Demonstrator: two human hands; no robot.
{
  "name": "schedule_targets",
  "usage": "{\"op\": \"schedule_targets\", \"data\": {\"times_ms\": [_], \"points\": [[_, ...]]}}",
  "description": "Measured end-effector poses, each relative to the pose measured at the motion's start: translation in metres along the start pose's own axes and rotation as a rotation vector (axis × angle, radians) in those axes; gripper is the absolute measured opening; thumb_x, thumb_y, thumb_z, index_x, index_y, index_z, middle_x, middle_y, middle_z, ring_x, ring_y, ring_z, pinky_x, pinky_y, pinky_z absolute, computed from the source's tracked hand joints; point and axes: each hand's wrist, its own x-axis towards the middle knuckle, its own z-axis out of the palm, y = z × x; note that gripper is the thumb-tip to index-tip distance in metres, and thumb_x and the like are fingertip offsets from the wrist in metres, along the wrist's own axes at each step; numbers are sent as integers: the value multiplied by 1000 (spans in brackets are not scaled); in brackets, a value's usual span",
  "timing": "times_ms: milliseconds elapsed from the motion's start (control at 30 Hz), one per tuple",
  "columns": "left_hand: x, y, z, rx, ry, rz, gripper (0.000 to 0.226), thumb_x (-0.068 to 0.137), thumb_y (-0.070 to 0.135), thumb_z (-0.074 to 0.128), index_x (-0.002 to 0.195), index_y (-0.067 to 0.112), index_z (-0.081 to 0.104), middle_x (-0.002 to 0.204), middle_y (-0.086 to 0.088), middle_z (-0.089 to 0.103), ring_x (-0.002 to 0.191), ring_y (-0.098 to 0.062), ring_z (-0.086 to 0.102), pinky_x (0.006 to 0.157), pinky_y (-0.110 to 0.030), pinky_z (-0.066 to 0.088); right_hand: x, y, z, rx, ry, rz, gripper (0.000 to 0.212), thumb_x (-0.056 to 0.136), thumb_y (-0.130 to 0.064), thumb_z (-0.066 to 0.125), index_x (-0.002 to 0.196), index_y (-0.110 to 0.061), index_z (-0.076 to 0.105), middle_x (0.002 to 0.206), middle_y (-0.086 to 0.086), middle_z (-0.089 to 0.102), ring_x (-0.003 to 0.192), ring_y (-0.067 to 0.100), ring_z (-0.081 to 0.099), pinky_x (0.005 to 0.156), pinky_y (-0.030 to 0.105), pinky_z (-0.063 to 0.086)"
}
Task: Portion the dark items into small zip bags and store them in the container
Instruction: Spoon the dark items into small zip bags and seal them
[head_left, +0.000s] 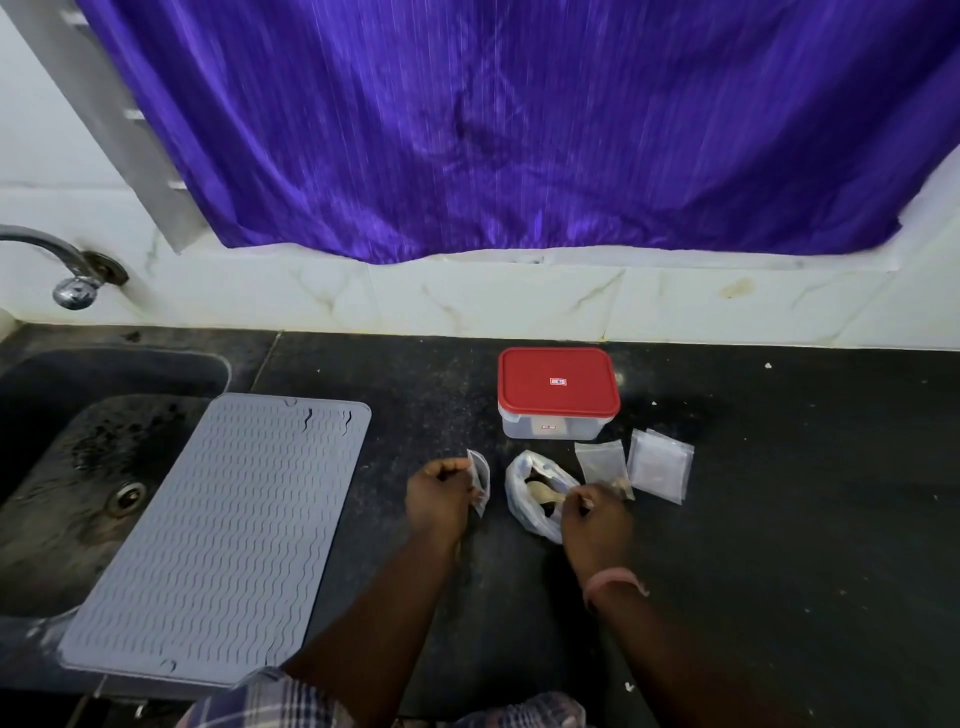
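Hands: our left hand grips a small zip bag by its edge, fingers curled round it, the bag held upright just off the tabletop. Our right hand is curled at the mouth of the plastic bag and pinches a pale spoon that reaches into it.

Key relation: we judge the coming move goes leftward, from the plastic bag across the narrow gap to the small zip bag. The plastic bag lies between our two hands, touching the right one, its long axis running from near right to far left. The spoon lies roughly crosswise, handle toward our right hand. Our right hand is the nearer to the dark items.

Tabletop: black, and it carries everything named here.

Container: a clear box under a red lid, beyond our hands and well apart from them. The lid is on, so nothing is stored yet by our reckoning. We cannot tell whether anything is inside.

Plastic bag: open at the top, with dark items and the spoon's bowl inside.

Spare zip bags: two lie flat to the right of the plastic bag, a nearer one and a farther one. Both look empty.

Small zip bag: its mouth faces up. We cannot tell whether it holds anything.
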Motion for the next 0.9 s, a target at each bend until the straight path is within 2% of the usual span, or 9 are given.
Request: {"op": "schedule_targets", "data": {"times_ms": [133, 300, 367, 433, 500, 600, 767, 833, 900], "points": [[-1, 3, 0, 44, -7, 19, 13, 93, 9, 64, 95, 15, 75, 85, -7, 76, 70, -16, 70, 74, -36, 61, 6, -15, 20, -19, -39, -29, 14, 88, -12, 63, 78, -14, 73, 75, 1, 69, 71, 14, 64, 68, 31, 55], [8, 9, -7, 278, -27, 161, 13, 91, 28, 66, 86, 30, 79, 81, 13, 76, 78, -6, 72, 82, -37, 61, 19, -21, 31, -145, -176, -113, 22, 90, -30, 62, 82, -14, 75, 79, 4, 71, 76, 21, 67, 70, 30, 52], [10, 19, -11, 348, -34, 208, 12, 90, 31, 68, 85, 30, 79, 80, 15, 75, 79, -4, 71, 79, -30, 58, 19, -27, 27, -292, -96, -215, 24, 88, -38, 57, 90, -22, 74, 89, 0, 69, 84, 19, 64, 75, 30, 50], [11, 34, -14, 447, -89, 257, 13, 91, 31, 68, 87, 28, 79, 83, 14, 74, 82, -4, 70, 71, -20, 51, 19, -39, 21, -235, -53, -364, 24, 87, -31, 57, 106, -28, 71, 106, -3, 66, 98, 17, 60, 88, 32, 49], [13, 51, -16, 534, -221, 270, 15, 92, 23, 65, 89, 26, 80, 86, 11, 75, 83, -6, 70, 69, -19, 51, 22, -59, 11, -22, -182, -491, 35, 90, -19, 58, 123, -27, 65, 120, -7, 64, 112, 10, 56, 100, 26, 44], [10, 78, -20, 571, -386, 301, 19, 90, 14, 65, 90, 22, 82, 89, 6, 78, 86, -9, 72, 80, -28, 56, 29, -91, -3, 183, -493, -467, 44, 96, -11, 57, 138, -27, 56, 131, -13, 60, 119, -1, 54, 104, 18, 41], [0, 111, -22, 367, -491, 297, 15, 93, 17, 65, 97, 18, 79, 94, -1, 78, 94, -17, 73, 75, -25, 55, 43, -115, -24, 389, -453, -285, 17, 92, -13, 67, 105, -22, 73, 93, -9, 74, 90, 2, 67, 84, 25, 54], [-6, 116, -20, 187, -585, 220, 17, 92, 25, 71, 107, 19, 75, 101, -2, 78, 97, -19, 73, 75, -26, 56, 51, -119, -32, 422, -399, -283, 13, 91, -10, 68, 94, -21, 74, 87, -8, 74, 86, 5, 69, 82, 27, 55], [-9, 120, -19, 187, -606, 271, 25, 86, 23, 79, 110, 19, 74, 101, -1, 78, 96, -15, 74, 74, -20, 56, 58, -123, -39, 443, -364, -291, 17, 90, -7, 67, 88, -23, 73, 87, -6, 75, 86, 10, 70, 83, 31, 57]]}}
